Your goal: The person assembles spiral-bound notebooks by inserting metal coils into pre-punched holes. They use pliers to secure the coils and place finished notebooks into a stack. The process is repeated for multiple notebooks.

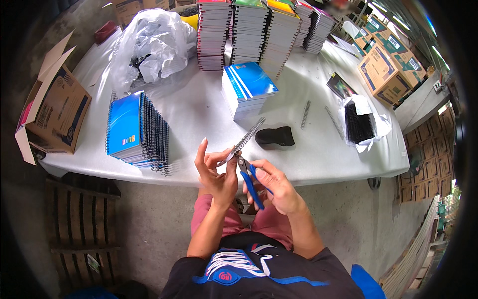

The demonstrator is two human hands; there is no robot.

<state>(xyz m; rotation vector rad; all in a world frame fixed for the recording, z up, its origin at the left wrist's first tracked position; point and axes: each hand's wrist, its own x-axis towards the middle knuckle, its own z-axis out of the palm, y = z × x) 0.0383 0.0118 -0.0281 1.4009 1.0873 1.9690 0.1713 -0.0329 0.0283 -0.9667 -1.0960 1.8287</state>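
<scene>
My left hand [218, 180] pinches one end of a dark spiral binding coil [250, 133] just above the table's front edge. The coil slants up and to the right. In my right hand [283, 190] is a pair of blue-handled cutting pliers [252, 189], its handles apart and its jaws at the coil's lower end beside my left fingers. Whether the jaws touch the wire is too small to tell. To the left stands a stack of blue spiral notebooks [124, 122] with coils along their right side. Straight ahead is a stack of blue-covered books [250, 79] without visible coils.
Beyond my hands lies a black curved object [275, 136]. Loose coils [305, 114] and a white-wrapped bundle of black coils [359, 123] are at right. Tall notebook stacks [249, 35], a plastic bag [154, 45] and an open carton [62, 107] stand farther off.
</scene>
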